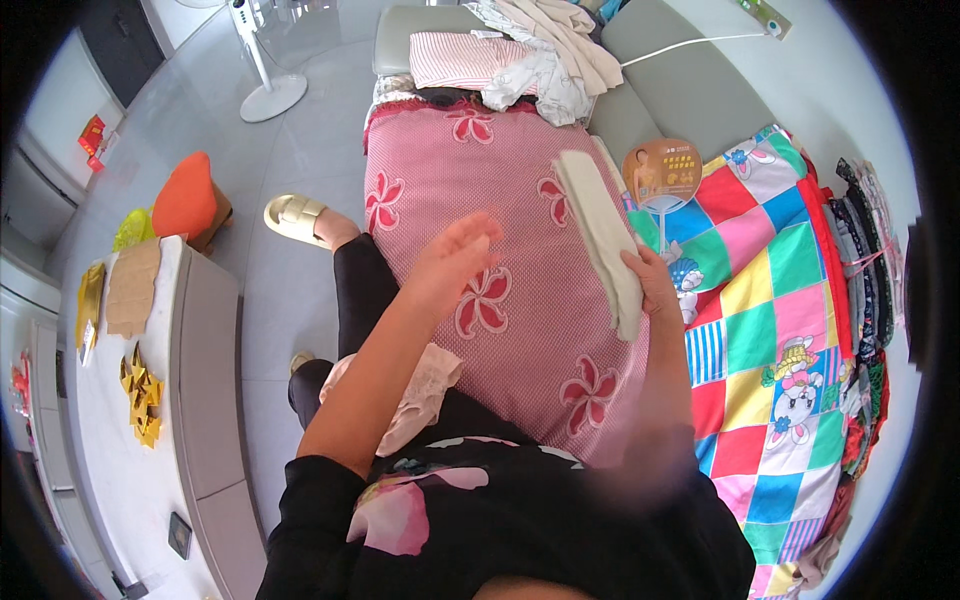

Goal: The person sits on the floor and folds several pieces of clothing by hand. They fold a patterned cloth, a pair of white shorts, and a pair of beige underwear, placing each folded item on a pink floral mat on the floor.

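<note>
A long, narrow folded strip of cream cloth [592, 225] is gripped near its lower right side by my right hand [652, 281], with the thumb on top. It lies on or just above a pink blanket [525, 300] patterned with red flowers; I cannot tell which. My left hand [459, 259] hangs over the middle of that blanket, holding nothing, its fingers slightly curled and apart. Across my lap rests a crumpled pale pink lace-like garment [427, 386], partly hidden by my left forearm.
To the right lies a colourful checked quilt [772, 315] with a paddle fan [661, 176] on it. Stacked folded clothes [862, 262] line the wall. Heaped clothes [555, 52] lie at the far end. Leftward stand a white-topped cabinet [112, 420], an orange stool [184, 199] and a fan base [274, 97].
</note>
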Action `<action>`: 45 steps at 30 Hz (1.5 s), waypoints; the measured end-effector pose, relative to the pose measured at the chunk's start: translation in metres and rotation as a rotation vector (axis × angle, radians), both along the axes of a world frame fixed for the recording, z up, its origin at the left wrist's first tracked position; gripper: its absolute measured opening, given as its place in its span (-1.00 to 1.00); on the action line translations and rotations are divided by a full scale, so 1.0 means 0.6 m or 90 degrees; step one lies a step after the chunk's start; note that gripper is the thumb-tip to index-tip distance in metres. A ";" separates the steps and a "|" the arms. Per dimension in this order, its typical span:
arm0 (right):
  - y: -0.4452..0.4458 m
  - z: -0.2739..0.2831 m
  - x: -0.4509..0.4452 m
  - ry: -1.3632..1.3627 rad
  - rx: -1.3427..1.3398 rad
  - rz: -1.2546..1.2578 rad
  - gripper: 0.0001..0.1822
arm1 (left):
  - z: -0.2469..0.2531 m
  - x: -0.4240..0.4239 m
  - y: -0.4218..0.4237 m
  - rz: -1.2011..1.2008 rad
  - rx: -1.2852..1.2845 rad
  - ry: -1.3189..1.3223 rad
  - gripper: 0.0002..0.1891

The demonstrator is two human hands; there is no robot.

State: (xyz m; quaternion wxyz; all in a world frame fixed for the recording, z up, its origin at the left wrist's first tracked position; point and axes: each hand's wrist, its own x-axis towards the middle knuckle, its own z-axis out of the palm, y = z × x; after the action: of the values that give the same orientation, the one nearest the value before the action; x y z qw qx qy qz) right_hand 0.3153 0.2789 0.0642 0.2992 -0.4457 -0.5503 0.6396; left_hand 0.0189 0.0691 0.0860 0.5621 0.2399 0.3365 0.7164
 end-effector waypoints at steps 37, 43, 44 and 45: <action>-0.010 -0.229 0.039 -0.783 0.773 0.130 -0.28 | -0.112 -0.044 -0.279 0.158 -0.127 -0.088 -0.73; -0.054 -0.214 0.010 -0.841 0.771 0.098 -0.28 | -0.119 -0.040 -0.295 0.226 -0.120 -0.070 -0.75; -0.052 -0.213 0.010 -0.833 0.772 0.106 -0.26 | -0.114 -0.039 -0.299 0.244 -0.148 -0.032 -0.76; -0.054 -0.215 0.010 -0.850 0.751 0.095 -0.25 | -0.107 -0.037 -0.305 0.261 -0.177 0.005 -0.78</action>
State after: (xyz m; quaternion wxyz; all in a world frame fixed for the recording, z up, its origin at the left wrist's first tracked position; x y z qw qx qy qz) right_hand 0.3212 0.2464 -0.0645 0.0547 -0.4620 -0.8766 -0.1229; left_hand -0.0033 -0.1142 0.0215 0.4311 0.0898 0.4758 0.7614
